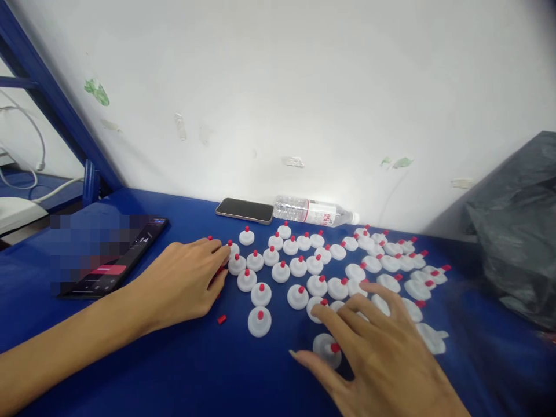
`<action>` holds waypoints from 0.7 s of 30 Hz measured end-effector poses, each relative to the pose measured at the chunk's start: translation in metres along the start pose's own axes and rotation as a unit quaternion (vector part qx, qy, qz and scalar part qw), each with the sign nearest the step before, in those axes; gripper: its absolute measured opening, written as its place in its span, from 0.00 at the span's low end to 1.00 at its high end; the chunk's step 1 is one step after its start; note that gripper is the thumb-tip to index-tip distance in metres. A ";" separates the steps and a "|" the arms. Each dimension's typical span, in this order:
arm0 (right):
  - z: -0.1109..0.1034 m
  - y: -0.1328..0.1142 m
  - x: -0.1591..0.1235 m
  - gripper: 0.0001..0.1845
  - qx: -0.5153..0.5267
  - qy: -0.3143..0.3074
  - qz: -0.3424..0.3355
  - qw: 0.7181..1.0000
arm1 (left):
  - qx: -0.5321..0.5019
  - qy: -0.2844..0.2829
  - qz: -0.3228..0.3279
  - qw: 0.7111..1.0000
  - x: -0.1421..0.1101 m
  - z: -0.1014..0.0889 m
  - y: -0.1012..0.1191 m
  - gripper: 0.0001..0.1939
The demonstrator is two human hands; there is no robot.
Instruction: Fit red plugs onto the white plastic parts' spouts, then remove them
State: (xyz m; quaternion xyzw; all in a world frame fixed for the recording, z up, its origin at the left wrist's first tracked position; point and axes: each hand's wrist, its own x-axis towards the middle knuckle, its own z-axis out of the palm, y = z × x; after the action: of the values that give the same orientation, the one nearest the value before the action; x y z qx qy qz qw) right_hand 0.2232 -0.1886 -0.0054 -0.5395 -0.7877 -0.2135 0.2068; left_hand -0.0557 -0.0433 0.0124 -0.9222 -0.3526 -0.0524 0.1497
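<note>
Many white round caps, each with a small red tip, lie spread over the blue table; one white cap [259, 322] stands at the front. My left hand [191, 281] is at the left end of the group, its fingers bent down beside the nearest caps. Red bits show by its thumb and fingers, but what they hold is hidden. A loose red tip [222, 319] lies just right of that hand. My right hand [386, 347] hovers over the right part of the group with fingers spread. Below its index finger and near its thumb is a tilted, clearer cap [324, 349].
A phone [244, 210] and a clear plastic bottle [313, 211] lie along the wall. A larger dark device with a lit screen [125, 260] rests at left. A dark plastic bag [516, 231] stands at right. A blue frame post [52, 98] rises at left.
</note>
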 end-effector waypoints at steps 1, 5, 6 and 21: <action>0.001 0.000 0.000 0.15 0.004 -0.005 -0.007 1.000 | -0.007 0.003 -0.001 1.000 0.000 0.001 -0.001 0.09; 0.000 -0.001 0.001 0.05 0.024 -0.012 -0.032 0.999 | -0.044 0.022 -0.023 0.999 0.001 0.002 -0.002 0.09; -0.002 -0.001 0.003 0.06 0.025 -0.011 -0.035 0.999 | -0.055 0.030 -0.035 0.997 0.001 0.000 -0.002 0.09; 0.006 -0.005 -0.003 0.12 -0.021 0.016 -0.126 0.992 | -0.123 0.278 0.073 0.950 0.000 0.002 0.002 0.08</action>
State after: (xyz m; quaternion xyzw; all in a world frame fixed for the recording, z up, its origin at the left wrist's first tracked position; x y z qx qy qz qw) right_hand 0.2184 -0.1893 -0.0122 -0.4368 -0.8414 -0.2629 0.1793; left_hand -0.0547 -0.0441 0.0105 -0.9056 -0.2198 -0.3383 0.1306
